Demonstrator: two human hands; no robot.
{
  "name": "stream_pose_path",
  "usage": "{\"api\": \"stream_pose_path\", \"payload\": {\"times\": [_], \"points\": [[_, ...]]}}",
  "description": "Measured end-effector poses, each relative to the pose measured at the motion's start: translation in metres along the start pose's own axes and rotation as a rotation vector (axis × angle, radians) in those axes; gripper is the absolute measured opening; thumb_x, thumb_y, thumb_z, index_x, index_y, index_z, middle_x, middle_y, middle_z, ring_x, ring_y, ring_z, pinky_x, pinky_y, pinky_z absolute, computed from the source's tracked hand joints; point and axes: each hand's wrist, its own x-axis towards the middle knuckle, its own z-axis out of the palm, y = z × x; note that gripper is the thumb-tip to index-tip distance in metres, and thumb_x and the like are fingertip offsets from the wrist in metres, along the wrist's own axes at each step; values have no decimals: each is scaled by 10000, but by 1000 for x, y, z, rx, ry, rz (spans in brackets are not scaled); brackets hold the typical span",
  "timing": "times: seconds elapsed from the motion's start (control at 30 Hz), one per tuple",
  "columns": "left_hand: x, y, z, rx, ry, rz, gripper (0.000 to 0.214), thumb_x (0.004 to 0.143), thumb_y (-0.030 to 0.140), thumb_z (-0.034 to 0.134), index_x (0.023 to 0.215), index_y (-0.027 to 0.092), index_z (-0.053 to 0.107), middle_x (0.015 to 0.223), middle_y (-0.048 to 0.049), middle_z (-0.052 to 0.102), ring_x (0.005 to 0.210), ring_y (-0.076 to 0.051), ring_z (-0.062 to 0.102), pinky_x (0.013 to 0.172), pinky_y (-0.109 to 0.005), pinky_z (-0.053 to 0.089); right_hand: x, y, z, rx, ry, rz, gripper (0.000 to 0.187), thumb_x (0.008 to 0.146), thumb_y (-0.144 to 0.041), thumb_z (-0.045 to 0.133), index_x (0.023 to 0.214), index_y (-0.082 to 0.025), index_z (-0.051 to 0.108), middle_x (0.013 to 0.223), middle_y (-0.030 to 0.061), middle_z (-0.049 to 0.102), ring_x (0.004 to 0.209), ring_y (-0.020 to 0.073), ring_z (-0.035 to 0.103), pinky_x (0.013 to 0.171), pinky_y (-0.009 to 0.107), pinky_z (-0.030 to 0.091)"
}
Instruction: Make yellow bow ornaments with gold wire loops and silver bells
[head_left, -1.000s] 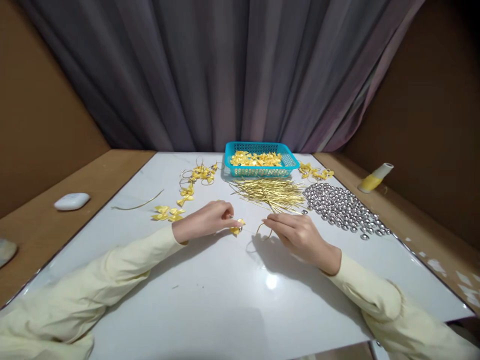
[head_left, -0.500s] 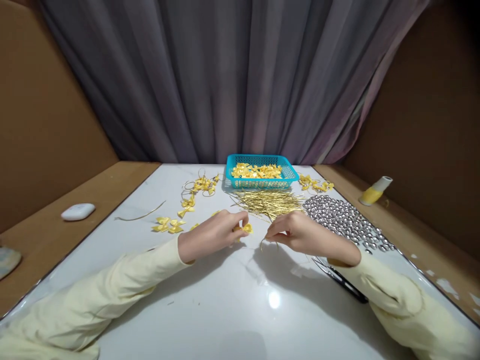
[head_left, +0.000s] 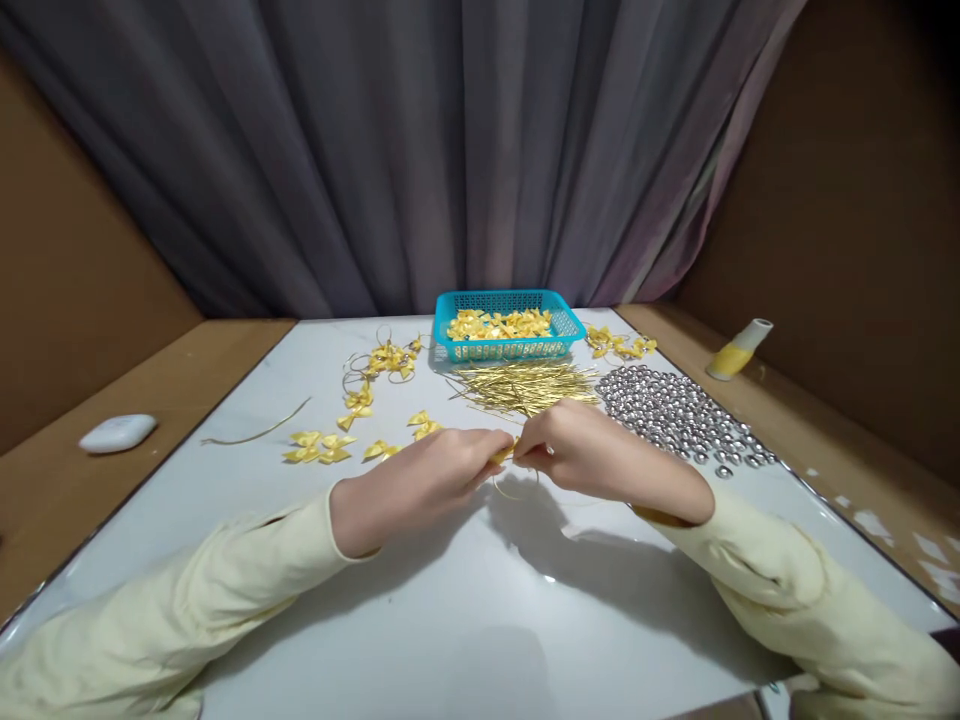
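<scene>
My left hand [head_left: 427,478] pinches a yellow ribbon bow [head_left: 503,453], mostly covered by the fingers. Touching or almost touching it, my right hand [head_left: 581,447] is closed on a thin gold cord [head_left: 510,496] whose curved part hangs below the fingertips. Exactly where cord and bow meet is hidden. Loose yellow bows [head_left: 319,448] lie left of my left hand. Just beyond both hands spreads a heap of cut gold cords [head_left: 525,386].
A blue basket [head_left: 517,351] of yellow bows stands at the back. Bows with cord loops [head_left: 390,358] lie left of it, more bows [head_left: 619,343] right. Silver domed pieces [head_left: 675,410] cover the right side. A yellow-and-white bottle [head_left: 739,350] and a white case [head_left: 118,433] flank the table.
My right hand has moved left with the cord and now meets my left hand at the bow. The view has shifted, and the black-handled tool under my right forearm no longer shows.
</scene>
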Motion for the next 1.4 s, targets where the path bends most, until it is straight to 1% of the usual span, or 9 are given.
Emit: {"api": "stream_pose_path", "payload": {"times": [0.2,0.43,0.6,0.7,0.87,1.07,1.13,1.27,1.4], "points": [[0,-1,6,76,-27,-11,130,868,111,349,926,192,432,689,10,534,548,-130,502,483,-234,278,1,-4,4,-72,5,72,198,714,-62,509,655,-161,670,526,-17,484,473,75,246,517,281,131],[2,-3,3,64,-10,44,76,886,144,363,910,207,398,648,41,474,521,-106,455,482,-219,290,-1,-1,2,-20,24,73,246,725,-60,488,758,-171,705,554,-10,507,498,81,300,534,291,124],[5,-6,0,65,-38,93,87,888,136,373,926,203,414,684,34,487,548,-104,463,500,-224,298,-2,-1,-1,-4,19,68,259,723,-57,484,784,-164,712,548,-18,493,498,77,301,536,288,121],[6,-9,1,70,-23,133,72,906,158,355,901,198,415,668,34,480,534,-100,453,497,-222,300,-2,-1,-1,-21,33,63,247,705,-60,484,743,-161,707,520,-30,450,482,74,272,522,281,127],[9,-12,1,64,-3,203,75,917,175,354,909,193,427,710,18,548,565,-99,499,521,-213,346,0,-3,-2,-72,67,74,181,670,-73,501,552,-148,616,466,-51,330,462,69,196,489,267,128],[10,-14,1,43,-11,217,99,904,154,370,924,189,461,740,4,593,601,-107,546,538,-214,382,-2,-6,-2,-82,77,114,185,654,-70,513,485,-143,528,448,-49,309,456,66,158,477,266,125],[9,-15,2,41,-13,203,90,902,160,379,903,188,464,732,5,598,601,-109,552,536,-216,384,-3,-6,-1,-87,94,111,174,652,-63,512,503,-144,546,461,-41,357,456,64,187,478,263,131],[8,-17,2,21,-26,203,84,882,134,400,896,192,459,765,1,619,626,-112,569,546,-215,385,-4,-4,2,-63,127,86,157,705,-67,533,644,-152,650,636,8,541,538,74,358,499,244,177],[6,-18,0,11,-63,181,113,873,124,403,932,201,462,775,8,618,630,-111,570,547,-211,374,-4,-5,2,-18,144,70,144,774,-121,574,779,-178,706,835,49,579,696,111,469,545,232,238]]}}
